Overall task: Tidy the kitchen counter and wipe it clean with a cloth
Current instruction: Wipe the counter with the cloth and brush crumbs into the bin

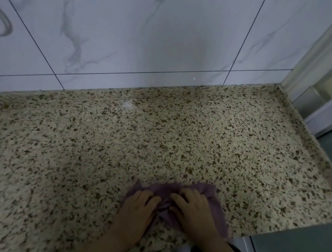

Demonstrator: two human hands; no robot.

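Head view — left hand [139,206], right hand [192,210] bunching purple cloth [173,190] on counter [90,146].

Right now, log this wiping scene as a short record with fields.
surface: speckled stone counter, meeting the wall at the back
cloth: purple cloth, bunched, lying near the counter's front edge
left hand: left hand on the cloth's left part, fingers curled into the folds
right hand: right hand on the cloth's right part, fingers curled into it
wall: white marbled tiles with dark joints
mark: pale patch on the counter near the wall
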